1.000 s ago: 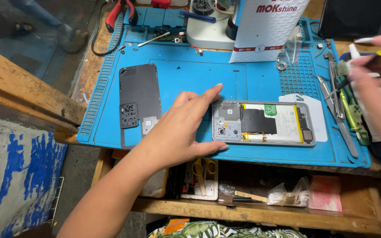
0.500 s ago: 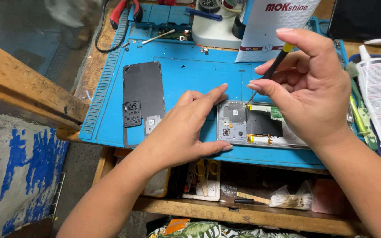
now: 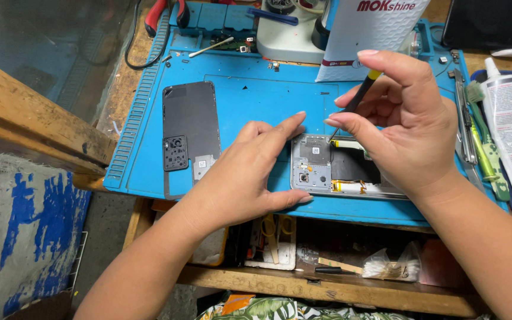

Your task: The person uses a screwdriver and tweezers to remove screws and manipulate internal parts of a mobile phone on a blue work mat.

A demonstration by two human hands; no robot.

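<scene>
Detached dark back cover [image 3: 189,133] lies flat at the left of the blue work mat [image 3: 256,95], apart from both hands. Left hand [image 3: 250,172]: fingers spread, nothing gripped; thumb and fingertips rest against the left end of the opened phone [image 3: 333,169], steadying it. Phone lies flat near the mat's front edge, internals facing up. Right hand [image 3: 404,124]: fingers pinched on a thin screwdriver [image 3: 357,101], black shaft, yellow cap, tip down at the phone's upper edge; the hand hides the phone's right end. Shelf below the desk [image 3: 327,284] holds scissors [image 3: 274,231] and small bags. Far right: tweezers [image 3: 462,118], green toothbrush [image 3: 484,142], white tube [image 3: 508,130].
</scene>
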